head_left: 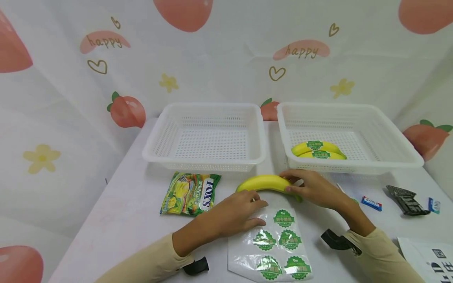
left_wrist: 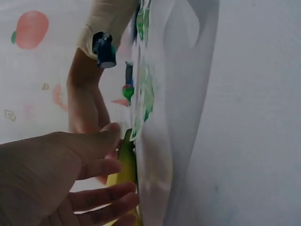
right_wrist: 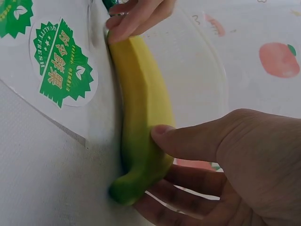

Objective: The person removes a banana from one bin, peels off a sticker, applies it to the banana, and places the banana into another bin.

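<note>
A yellow banana (head_left: 263,182) with a greenish stem end lies across the top of a sheet of round green-and-white stickers (head_left: 269,239). My right hand (head_left: 311,188) holds the banana near its stem end, thumb on one side and fingers on the other, as the right wrist view shows. At the banana's other end is my left hand (head_left: 238,214), reaching over the sticker sheet with thumb and fingers spread apart. Its fingertips (right_wrist: 120,35) overlap that end in the right wrist view. The side of the banana seen there carries no sticker.
Behind stand two white baskets; the left one (head_left: 203,161) has a bare floor, the right one (head_left: 354,165) contains two stickered bananas (head_left: 315,148). A green FOX'S candy bag (head_left: 191,194) lies left. Small wrapped packets (head_left: 407,200) and a printed white bag (head_left: 429,255) lie right.
</note>
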A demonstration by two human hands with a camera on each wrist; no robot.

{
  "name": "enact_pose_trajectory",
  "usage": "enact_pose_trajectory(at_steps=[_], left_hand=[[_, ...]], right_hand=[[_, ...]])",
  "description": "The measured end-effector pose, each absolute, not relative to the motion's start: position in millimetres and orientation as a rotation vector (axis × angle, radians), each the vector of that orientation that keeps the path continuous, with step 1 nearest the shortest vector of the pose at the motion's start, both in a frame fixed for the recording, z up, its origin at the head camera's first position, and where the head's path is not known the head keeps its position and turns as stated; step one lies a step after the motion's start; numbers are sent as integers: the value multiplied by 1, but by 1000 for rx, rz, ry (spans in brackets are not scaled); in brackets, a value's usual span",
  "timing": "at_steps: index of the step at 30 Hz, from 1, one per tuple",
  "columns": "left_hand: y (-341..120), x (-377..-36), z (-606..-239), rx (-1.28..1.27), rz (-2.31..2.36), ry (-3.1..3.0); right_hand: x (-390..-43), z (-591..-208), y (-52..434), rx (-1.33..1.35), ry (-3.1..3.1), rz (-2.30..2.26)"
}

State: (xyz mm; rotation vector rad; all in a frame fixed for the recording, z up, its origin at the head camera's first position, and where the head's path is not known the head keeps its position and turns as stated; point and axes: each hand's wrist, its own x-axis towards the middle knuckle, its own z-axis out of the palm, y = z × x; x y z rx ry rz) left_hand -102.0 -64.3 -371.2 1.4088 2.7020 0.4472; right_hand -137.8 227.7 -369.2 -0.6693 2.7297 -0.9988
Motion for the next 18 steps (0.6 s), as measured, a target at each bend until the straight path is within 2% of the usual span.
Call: enact_pose_trajectory(at_steps=[8,18], left_hand=[[-56,-102,-382,1334,318,2766],[-54,-104,-387,1336,435,2806]], right_hand=[[-139,-371,228,-681,2724,-1001],[-140,-371,229,-690,2724,-1007]])
